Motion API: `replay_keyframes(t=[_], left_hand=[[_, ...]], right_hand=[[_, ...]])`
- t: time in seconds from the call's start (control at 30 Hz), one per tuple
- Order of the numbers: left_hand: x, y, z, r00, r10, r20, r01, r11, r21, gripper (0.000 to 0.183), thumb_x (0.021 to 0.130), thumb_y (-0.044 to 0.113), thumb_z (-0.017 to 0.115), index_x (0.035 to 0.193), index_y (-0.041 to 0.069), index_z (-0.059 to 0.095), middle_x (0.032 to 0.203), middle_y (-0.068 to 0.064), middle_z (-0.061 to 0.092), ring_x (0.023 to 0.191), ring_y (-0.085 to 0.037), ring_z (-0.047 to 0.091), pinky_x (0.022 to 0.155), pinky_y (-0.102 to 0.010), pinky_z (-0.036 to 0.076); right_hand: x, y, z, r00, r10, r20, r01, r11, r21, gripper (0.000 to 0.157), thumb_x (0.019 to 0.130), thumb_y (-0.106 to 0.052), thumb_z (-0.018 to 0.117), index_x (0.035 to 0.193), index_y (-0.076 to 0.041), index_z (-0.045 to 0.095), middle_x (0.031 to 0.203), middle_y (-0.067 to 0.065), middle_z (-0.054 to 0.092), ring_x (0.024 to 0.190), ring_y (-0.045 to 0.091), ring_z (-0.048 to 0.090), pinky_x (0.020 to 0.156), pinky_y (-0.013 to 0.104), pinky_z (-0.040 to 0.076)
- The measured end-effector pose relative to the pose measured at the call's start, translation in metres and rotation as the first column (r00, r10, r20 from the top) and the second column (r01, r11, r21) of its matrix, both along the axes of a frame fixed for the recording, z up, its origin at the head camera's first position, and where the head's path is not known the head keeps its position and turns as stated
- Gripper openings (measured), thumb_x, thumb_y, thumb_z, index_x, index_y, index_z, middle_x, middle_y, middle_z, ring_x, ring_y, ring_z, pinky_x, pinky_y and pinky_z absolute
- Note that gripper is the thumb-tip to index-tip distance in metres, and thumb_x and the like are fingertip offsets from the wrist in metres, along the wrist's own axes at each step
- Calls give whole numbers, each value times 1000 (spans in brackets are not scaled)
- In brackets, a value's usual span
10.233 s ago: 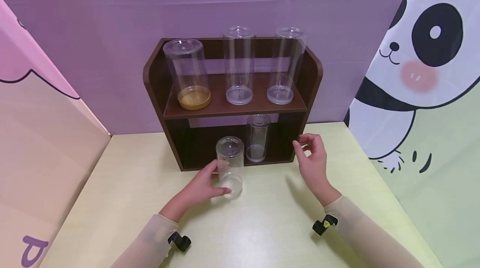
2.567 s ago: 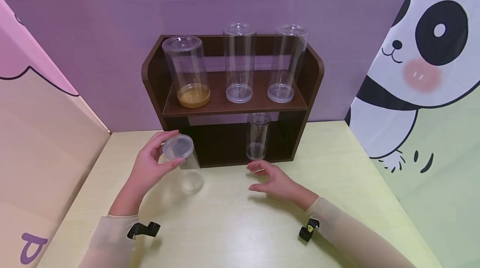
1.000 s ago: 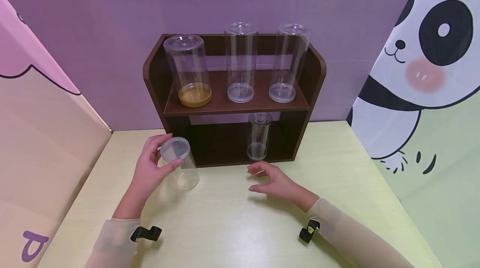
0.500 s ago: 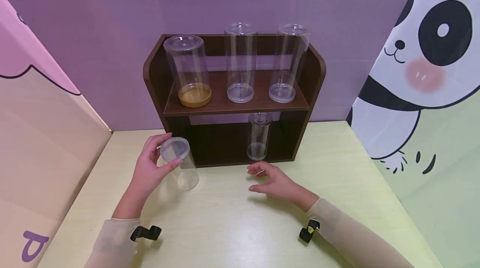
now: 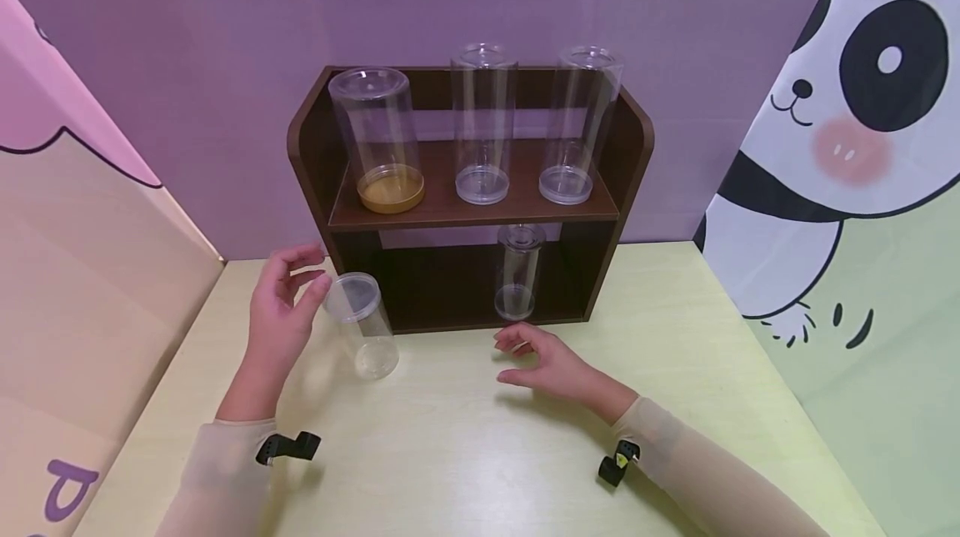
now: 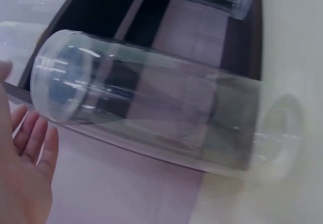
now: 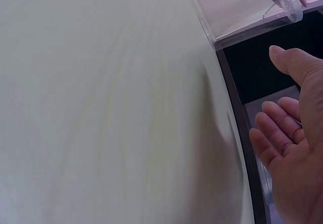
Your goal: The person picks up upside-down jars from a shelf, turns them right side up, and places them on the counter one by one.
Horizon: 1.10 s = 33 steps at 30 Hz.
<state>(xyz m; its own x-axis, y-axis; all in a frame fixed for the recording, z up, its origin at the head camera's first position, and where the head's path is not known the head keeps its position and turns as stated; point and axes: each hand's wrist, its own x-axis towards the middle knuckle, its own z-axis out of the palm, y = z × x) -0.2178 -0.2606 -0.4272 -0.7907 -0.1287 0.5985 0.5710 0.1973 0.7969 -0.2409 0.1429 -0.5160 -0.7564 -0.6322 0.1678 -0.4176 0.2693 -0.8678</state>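
A clear plastic jar point(image 5: 365, 328) with a frosted lid stands upright on the table, in front of the shelf's left end. Just left of its lid is my left hand point(image 5: 279, 316), fingers loosely bent and holding nothing. The left wrist view shows the lid point(image 6: 63, 77) close to the fingertips of this hand point(image 6: 25, 168). My right hand point(image 5: 542, 363) hovers with relaxed fingers in front of the shelf, nearest to a smaller clear jar point(image 5: 517, 274) on the lower level. From the right wrist, the palm point(image 7: 298, 148) looks bare.
A dark brown two-level shelf point(image 5: 472, 220) stands at the back of the pale table point(image 5: 450, 454). On its upper level are a wide jar with a gold base point(image 5: 378, 137) and two tall clear jars, left point(image 5: 483, 124) and right point(image 5: 577, 128). A purple backdrop point(image 5: 225, 103) hangs behind.
Earlier the left hand moved the jar leftward, and its frosted lid end came to be on top. Since half a second ago, that hand has let go and drawn left. The right hand stays put.
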Motion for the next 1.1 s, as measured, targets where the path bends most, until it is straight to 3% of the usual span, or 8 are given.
replay_keyframes(t=[0.2,0.43,0.9,1.1], left_hand=[[-9,0,25,988,155,-6,-155,984,-84,43,98,-7,77,138,-9,62,130,-7,65,119,-14,65,102,-19,54],[-16,2,43,983,182,-2,-181,972,-148,53,93,-5,85,143,0,67,129,-1,64,118,-11,67,100,-16,57],[-23,5,45,972,232,39,-226,967,-119,43,94,-5,84,135,1,75,120,4,69,106,-5,74,90,-14,60],[-23,6,45,971,235,33,-230,966,-115,41,94,-5,84,133,0,75,119,5,69,107,-3,74,89,-14,60]], right_hand=[[0,1,1,1000,4,2,-4,1000,-12,54,94,-10,90,139,4,63,129,21,71,123,38,67,112,55,55],[1,4,0,1000,6,-13,-7,1000,-18,53,94,-10,90,138,3,64,127,20,71,122,38,67,110,53,56],[-1,7,-2,999,1,-36,-2,1000,-7,50,96,-12,88,138,3,65,126,18,72,120,36,68,107,40,58],[1,6,2,993,-90,-77,89,996,-20,41,97,-11,88,131,2,69,121,17,75,113,34,72,102,43,61]])
